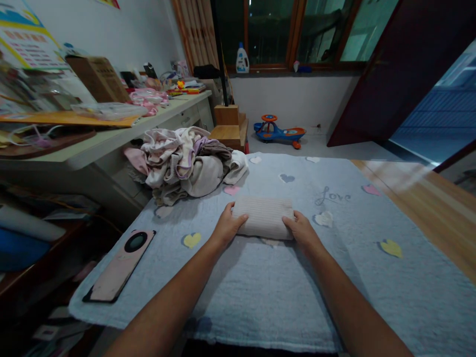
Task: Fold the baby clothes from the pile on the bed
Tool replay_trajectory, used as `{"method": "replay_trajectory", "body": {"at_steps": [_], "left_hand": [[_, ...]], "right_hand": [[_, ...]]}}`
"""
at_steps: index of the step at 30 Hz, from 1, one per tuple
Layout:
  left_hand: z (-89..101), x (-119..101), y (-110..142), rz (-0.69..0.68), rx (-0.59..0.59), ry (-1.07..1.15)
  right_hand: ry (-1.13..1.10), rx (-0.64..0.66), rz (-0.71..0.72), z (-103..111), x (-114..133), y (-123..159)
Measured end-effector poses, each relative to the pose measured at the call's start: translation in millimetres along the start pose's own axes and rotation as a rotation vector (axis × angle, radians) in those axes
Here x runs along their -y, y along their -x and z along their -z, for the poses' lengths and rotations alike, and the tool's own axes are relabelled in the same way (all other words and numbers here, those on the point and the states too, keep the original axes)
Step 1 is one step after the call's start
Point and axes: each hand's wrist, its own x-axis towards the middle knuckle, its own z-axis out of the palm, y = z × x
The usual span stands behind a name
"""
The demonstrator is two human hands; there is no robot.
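Observation:
A folded pale pink ribbed cloth [265, 214] lies on the light blue blanket [282, 287] with heart patches. My left hand [226, 225] grips the cloth's left edge, thumb on top and fingers curled under. At the right edge my right hand [300, 229] holds it the same way. Behind and to the left sits a heap of unfolded clothes [186, 161] in white, pink and grey. A pink phone [121, 265] rests face down near the blanket's left edge.
A cluttered desk [111, 136] runs along the left, with a cardboard box [98, 77] on it. Wooden steps [229, 126] and a blue ride-on toy car [278, 131] stand on the floor beyond. Bare wood [427, 208] shows right of the blanket.

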Motion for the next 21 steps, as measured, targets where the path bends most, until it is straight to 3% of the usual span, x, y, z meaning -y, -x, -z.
{"method": "replay_trajectory", "body": {"at_steps": [5, 11, 21], "left_hand": [[-6.1, 2, -1, -0.143, -0.12, -0.223], [-11.3, 3, 2, -0.029, -0.209, -0.64], [-15.6, 9, 0, -0.106, -0.231, -0.739]], "right_hand": [[0.052, -0.099, -0.083, -6, 7, -6], [0.149, -0.182, -0.116, -11, 0, -9], [0.215, -0.202, -0.131, -13, 2, -14]]}}
